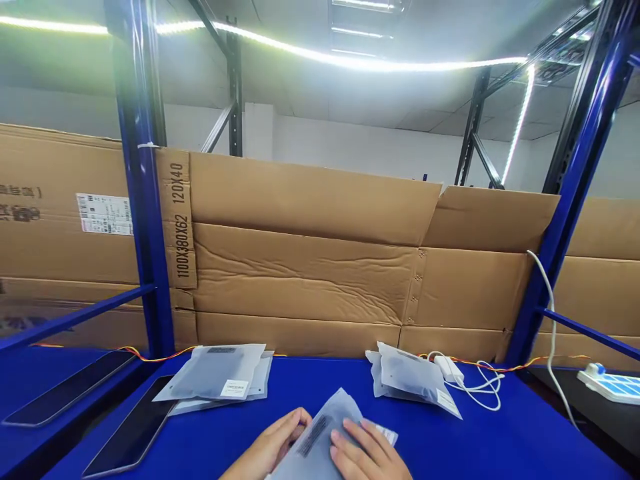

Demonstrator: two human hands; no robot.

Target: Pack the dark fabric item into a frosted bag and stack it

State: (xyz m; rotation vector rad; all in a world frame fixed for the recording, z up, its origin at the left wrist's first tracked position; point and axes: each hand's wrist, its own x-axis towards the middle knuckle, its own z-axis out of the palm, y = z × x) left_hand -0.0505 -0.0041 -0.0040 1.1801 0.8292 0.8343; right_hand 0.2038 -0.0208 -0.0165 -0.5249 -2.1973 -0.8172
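Observation:
A frosted plastic bag [314, 437] with dark printing lies tilted in front of me at the bottom of the head view. My left hand [273, 445] is at the bag's left edge, fingers curled and closed on it. Across the bag's right side rests my right hand [369, 452], open, its fingers laid flat on the surface. Behind these fingers a white label [387, 435] sticks out at the right. The bag's lower part runs out of view, and I cannot make out what is inside.
Frosted bags [215, 373] are stacked at the left of the blue tabletop [320, 373], beside a dark phone-like slab [133, 427]. More bags [410, 373] lie at the right, near a white charger [447, 370] with its cable. Cardboard [300, 267] walls the back, between blue posts [150, 233].

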